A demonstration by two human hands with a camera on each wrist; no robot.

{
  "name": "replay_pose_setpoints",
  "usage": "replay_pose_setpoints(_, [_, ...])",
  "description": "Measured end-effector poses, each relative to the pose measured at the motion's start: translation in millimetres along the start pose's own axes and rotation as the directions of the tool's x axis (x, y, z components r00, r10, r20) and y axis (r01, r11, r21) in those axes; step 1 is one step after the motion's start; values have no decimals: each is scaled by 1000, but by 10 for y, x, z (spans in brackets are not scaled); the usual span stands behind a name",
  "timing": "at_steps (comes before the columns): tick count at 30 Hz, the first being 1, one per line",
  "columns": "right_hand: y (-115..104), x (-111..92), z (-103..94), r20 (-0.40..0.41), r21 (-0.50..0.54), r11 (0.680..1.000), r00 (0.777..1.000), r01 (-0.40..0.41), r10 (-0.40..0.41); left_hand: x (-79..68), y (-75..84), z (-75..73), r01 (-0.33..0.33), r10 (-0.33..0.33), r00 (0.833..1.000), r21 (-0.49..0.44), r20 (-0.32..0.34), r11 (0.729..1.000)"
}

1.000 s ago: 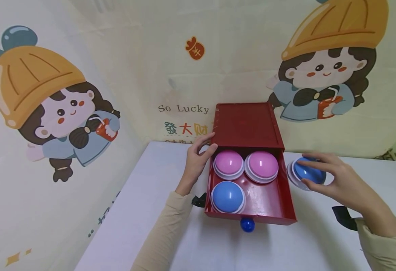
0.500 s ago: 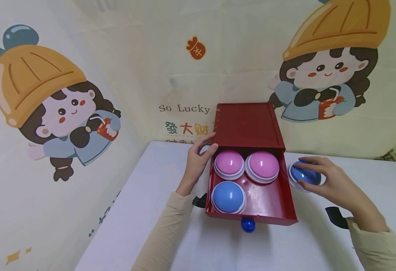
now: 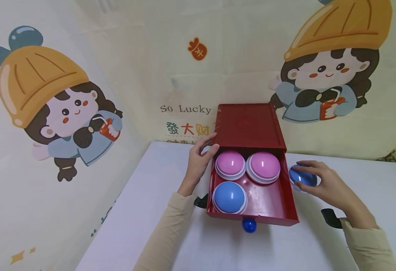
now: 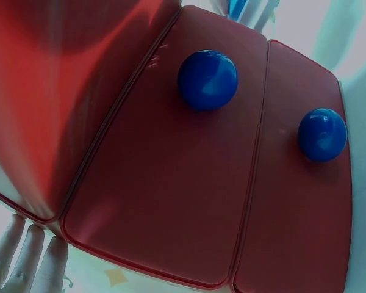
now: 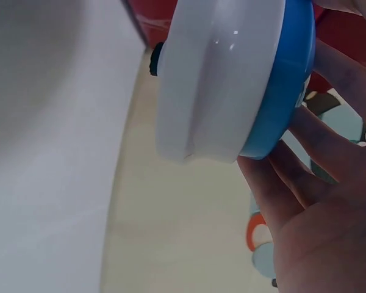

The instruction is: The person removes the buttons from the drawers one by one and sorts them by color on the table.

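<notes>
A red drawer unit (image 3: 248, 124) stands on the table with its top drawer (image 3: 269, 201) pulled out. Inside lie two pink domed push buttons (image 3: 231, 162) with white bases, and one blue push button (image 3: 230, 197) at the front left. My left hand (image 3: 197, 162) rests at the unit's left side, thumb by the drawer's corner; its fingers (image 4: 30, 256) show at the unit's edge in the left wrist view. Just outside the drawer's right wall, my right hand (image 3: 324, 182) holds another blue push button (image 5: 293, 79) between thumb and fingers. The drawer wall partly hides its white base.
A blue knob (image 3: 249, 225) juts from the open drawer's front. Two shut drawers with blue knobs (image 4: 207, 80) face the left wrist camera. The white table (image 3: 150, 180) backs onto a cartoon-printed cloth (image 3: 245, 75).
My right hand has moved left with the blue push button, close up to the drawer's right side. The left hand keeps its place on the unit.
</notes>
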State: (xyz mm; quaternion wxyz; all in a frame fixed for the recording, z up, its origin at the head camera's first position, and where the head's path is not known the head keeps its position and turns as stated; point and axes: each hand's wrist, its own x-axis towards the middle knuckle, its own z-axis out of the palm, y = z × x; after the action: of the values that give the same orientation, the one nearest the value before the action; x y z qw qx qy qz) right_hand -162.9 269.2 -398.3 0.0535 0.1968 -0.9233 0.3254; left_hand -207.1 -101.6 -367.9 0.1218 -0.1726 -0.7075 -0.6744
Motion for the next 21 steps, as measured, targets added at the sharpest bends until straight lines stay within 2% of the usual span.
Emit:
replay_pose_setpoints(3, [41,1,39,1,11,1000,1000,-7,7,24,-131,-14,-11,11,1000,-6,1,1000])
replay_pose_setpoints(8, [108,1,96,3,26,1000,1000,2,-2,35,-189,-25,-42,42,999,0,1,999])
replay_pose_setpoints(15, [153,25,141,16,39,999,1000,4,-5,-18,154,7,-2,2,1000,6,8,1000])
replay_pose_setpoints(21, [220,52,224,40,58,998,999,-10,7,-26,153,-1,2,-2,1000,10,15,1000])
